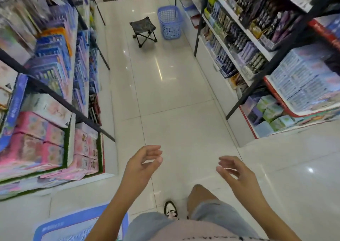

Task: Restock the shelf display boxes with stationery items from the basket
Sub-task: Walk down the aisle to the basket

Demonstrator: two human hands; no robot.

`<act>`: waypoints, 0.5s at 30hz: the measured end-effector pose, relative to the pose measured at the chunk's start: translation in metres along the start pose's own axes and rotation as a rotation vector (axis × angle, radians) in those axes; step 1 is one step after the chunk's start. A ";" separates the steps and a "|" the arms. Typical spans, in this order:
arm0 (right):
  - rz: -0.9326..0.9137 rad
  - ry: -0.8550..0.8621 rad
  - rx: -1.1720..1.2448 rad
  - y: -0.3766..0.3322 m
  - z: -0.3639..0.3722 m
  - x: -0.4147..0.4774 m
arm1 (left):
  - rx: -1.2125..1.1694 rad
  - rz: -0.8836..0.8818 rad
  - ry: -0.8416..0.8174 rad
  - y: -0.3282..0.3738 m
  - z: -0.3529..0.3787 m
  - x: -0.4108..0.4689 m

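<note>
A blue plastic basket (170, 21) stands on the aisle floor far ahead, against the right-hand shelving; I cannot see what is in it. Display boxes of pens (237, 43) fill the right shelves beside it. My left hand (142, 164) and my right hand (237, 174) hang in front of me over the floor, fingers loosely curled, both holding nothing. Both are far from the basket.
A small black folding stool (144, 31) stands just left of the basket. Shelves of boxed goods (46, 112) line the left side, and a red-edged shelf unit (294, 101) the right. White tiled floor (171, 97) runs between. A blue flat package (73, 226) lies at bottom left.
</note>
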State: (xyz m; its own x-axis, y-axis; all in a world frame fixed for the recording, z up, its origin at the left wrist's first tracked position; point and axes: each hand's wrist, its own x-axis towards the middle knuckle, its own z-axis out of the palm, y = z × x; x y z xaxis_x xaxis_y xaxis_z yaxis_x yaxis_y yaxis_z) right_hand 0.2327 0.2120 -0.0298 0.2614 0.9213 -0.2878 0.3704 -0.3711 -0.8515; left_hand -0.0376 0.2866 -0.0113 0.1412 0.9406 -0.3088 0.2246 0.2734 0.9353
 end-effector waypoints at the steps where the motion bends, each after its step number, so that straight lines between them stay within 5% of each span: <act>1: 0.013 0.013 0.005 -0.004 0.000 0.014 | -0.003 0.001 0.002 0.004 -0.003 0.018; 15: -0.198 -0.250 0.111 -0.165 0.057 0.310 | -0.025 -0.019 0.168 0.056 -0.055 0.240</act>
State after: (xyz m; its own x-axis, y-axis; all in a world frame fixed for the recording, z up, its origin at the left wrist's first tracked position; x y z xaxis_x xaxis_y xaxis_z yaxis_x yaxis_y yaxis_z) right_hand 0.2016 0.5655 -0.0039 -0.0375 0.9793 -0.1991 0.2896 -0.1800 -0.9401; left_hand -0.0441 0.5387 -0.0234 -0.0261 0.9551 -0.2952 0.2015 0.2943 0.9342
